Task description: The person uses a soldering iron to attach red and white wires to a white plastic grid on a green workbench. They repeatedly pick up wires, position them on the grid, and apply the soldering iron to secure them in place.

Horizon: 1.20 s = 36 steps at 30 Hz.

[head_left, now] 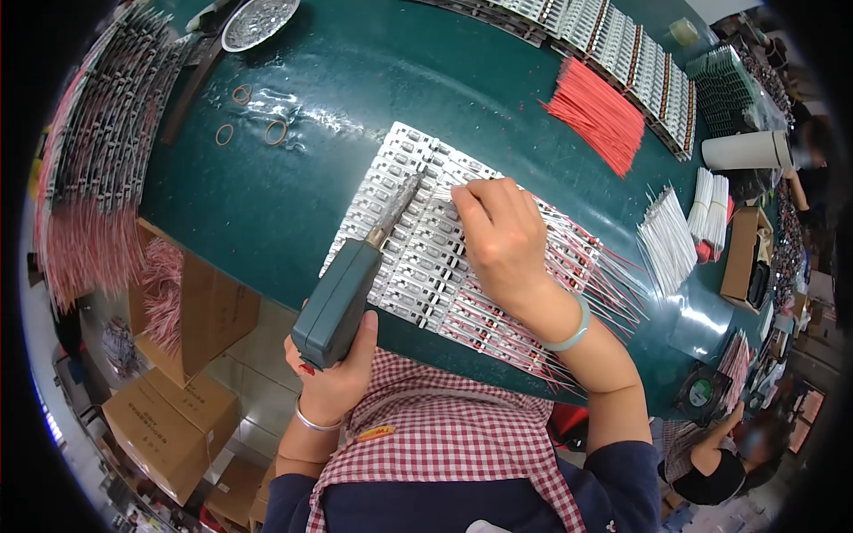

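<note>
My left hand (333, 373) is closed round the handle of a dark green soldering gun (338, 298). Its metal tip points up and away, over a panel of white circuit boards (391, 186) lying flat on the table. Fingers pinched, my right hand (504, 233) is just right of the tip, above the panel. Thin white wires (442, 193) stick out at its fingertips; how many it holds is hidden. From the nearer rows of the panel, red and white wires (604, 275) trail off to the right, partly under my right forearm.
Red wires (597, 115) and white wires (666, 240) lie in bundles to the right. Stacked wired boards (98, 169) rise at the left edge; more board panels (622, 58) line the back. A metal dish (258, 24), rubber bands (276, 133), a white cylinder (745, 150) and a small fan (702, 391) also stand around.
</note>
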Each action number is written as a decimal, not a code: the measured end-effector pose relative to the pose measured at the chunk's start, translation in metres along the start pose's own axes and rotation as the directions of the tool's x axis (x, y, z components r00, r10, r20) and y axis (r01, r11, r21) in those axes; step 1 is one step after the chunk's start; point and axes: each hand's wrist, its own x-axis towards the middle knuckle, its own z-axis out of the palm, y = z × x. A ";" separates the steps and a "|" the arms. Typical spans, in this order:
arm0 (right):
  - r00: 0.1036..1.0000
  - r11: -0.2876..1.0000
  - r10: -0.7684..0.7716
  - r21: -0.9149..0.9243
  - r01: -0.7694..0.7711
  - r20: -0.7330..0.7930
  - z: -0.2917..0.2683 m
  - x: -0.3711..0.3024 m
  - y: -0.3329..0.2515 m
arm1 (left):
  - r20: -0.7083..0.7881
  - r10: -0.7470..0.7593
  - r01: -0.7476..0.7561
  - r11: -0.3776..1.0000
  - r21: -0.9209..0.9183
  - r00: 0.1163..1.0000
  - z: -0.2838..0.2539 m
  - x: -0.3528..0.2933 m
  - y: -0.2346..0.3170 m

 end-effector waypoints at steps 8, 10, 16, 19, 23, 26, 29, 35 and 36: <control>0.999 0.997 0.009 0.074 -0.011 0.031 -0.003 -0.004 -0.008 | -0.029 0.014 -0.013 1.000 0.006 0.999 -0.002 -0.001 0.002; 0.999 0.997 0.016 0.077 -0.020 0.050 -0.004 -0.004 -0.009 | -0.028 0.025 -0.025 1.000 0.002 0.999 -0.002 -0.001 0.001; 0.998 0.996 0.020 0.083 -0.024 0.057 -0.002 -0.003 -0.009 | 0.005 0.080 -0.081 0.997 0.012 0.997 -0.002 0.000 -0.001; 0.998 0.997 0.017 0.077 -0.022 0.061 -0.002 -0.003 -0.009 | 0.034 -0.008 0.010 0.998 -0.057 0.999 -0.001 -0.001 0.000; 0.998 0.997 0.004 0.076 -0.009 0.062 -0.001 -0.002 -0.009 | 0.060 -0.081 0.087 0.992 -0.092 0.995 0.001 -0.001 0.000; 0.998 0.997 -0.001 0.072 -0.004 0.070 -0.001 -0.001 -0.009 | 0.075 -0.041 0.044 0.998 -0.044 0.996 0.000 0.000 0.002; 0.998 0.998 -0.010 0.066 0.006 0.063 -0.002 0.000 -0.010 | 0.066 -0.015 0.016 1.000 -0.018 0.998 0.000 0.001 0.003; 0.996 0.998 -0.011 0.059 0.006 0.086 -0.003 0.000 -0.010 | 0.036 0.011 -0.011 1.000 0.005 0.999 -0.004 -0.005 -0.001; 0.997 0.998 -0.014 0.059 0.009 0.082 -0.002 0.000 -0.011 | 0.016 0.024 -0.023 1.000 -0.003 1.000 -0.005 -0.006 -0.002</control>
